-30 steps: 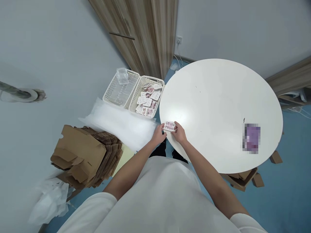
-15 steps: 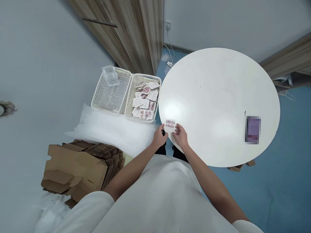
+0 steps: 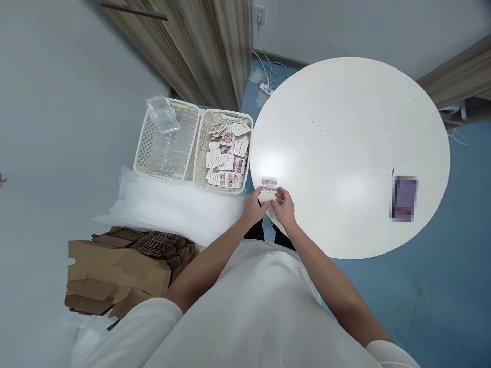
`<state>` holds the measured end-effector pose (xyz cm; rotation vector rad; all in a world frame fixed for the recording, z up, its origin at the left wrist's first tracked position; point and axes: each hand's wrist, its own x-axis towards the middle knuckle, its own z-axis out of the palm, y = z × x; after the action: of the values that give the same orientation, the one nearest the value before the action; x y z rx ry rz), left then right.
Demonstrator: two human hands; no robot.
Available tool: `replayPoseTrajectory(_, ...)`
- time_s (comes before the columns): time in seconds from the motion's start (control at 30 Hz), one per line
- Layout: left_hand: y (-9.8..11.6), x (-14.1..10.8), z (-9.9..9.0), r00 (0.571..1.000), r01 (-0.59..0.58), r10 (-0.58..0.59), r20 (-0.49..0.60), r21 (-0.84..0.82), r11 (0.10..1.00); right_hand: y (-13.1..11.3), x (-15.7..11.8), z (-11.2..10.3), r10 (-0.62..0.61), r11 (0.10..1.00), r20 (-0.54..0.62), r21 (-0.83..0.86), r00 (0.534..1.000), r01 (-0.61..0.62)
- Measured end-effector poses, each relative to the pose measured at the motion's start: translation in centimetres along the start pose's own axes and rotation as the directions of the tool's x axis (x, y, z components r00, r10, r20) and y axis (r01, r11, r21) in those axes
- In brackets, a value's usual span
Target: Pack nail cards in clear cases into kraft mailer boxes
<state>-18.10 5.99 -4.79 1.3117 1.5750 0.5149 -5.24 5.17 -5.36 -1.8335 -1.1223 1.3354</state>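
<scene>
A small card with two rows of pinkish nail-like pieces is at the near left edge of the white round table. My left hand is at the card's lower left corner, its fingers closed on it. At the lower right side, my right hand has its fingers curled round the card's edge. A pale, clear-looking part shows between the two hands below the rows; its details are too small to tell.
Left of the table stand a basket of similar cards and a basket of clear plastic cases. White sheets and folded brown cartons lie nearer. A blurred purple object rests on the table's right.
Both hands have drawn slightly closer together around the card. The card sits a little farther from me, with more pale surface below its rows. The whole view has shifted slightly.
</scene>
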Motion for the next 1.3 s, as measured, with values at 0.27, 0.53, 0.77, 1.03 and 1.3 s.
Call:
replayPoseTrajectory(0.27,0.0,2.0,-0.4,1.0,-0.024,0.024,0.019,-0.006,1.0,-0.8,1.0,0.0,-0.027,0.999,0.051,0.03,0.998,0.026)
replayPoseTrajectory(0.53,0.0,1.7,-0.4,0.999,-0.035,0.034,0.009,0.015,0.999,-0.3,0.9,-0.1,-0.05,0.998,0.061,0.041,0.997,0.047)
replayPoseTrajectory(0.77,-0.1,1.5,0.1,0.998,-0.045,0.046,-0.033,0.022,0.999,-0.2,1.0,-0.7,-0.06,0.998,0.094,0.028,0.994,0.058)
replayPoseTrajectory(1.03,-0.4,-2.1,0.7,0.995,0.0,0.007,-0.1,0.07,0.998,1.1,-1.4,-4.4,-0.005,0.996,0.239,-0.087,0.971,0.026)
replayPoseTrajectory(1.3,-1.9,-8.1,2.6,0.996,0.059,-0.049,-0.073,0.149,0.987,2.7,-4.7,-9.2,0.025,0.977,0.444,-0.199,0.896,0.071)
